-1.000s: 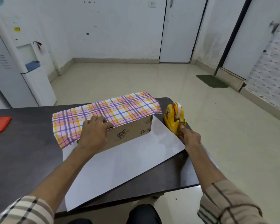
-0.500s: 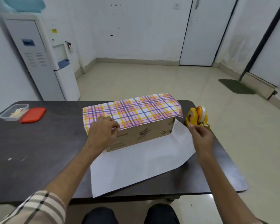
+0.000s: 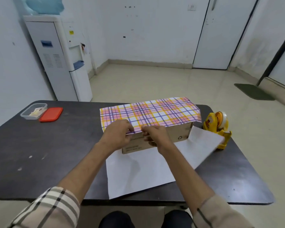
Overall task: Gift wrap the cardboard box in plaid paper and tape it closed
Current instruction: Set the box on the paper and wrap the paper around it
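Note:
The cardboard box [image 3: 176,134] lies on the dark table [image 3: 48,153], on the white underside of the plaid paper [image 3: 138,170]. The paper's far flap [image 3: 151,112] is folded over the box top, plaid side up. My left hand [image 3: 117,135] pinches that flap's edge against the box's near top edge. My right hand [image 3: 156,134] is right beside it, fingertips pinched at the same edge on what looks like a short clear strip of tape, hard to make out. The yellow tape dispenser [image 3: 217,125] stands to the right of the box.
A clear plastic container [image 3: 33,111] and its red lid [image 3: 51,114] sit at the table's far left. A white water dispenser [image 3: 59,58] stands behind the table against the wall. The table's right edge is just past the tape dispenser.
My right hand left the tape dispenser and moved left to the paper edge beside my left hand. My left hand stayed on the flap. The view swung left.

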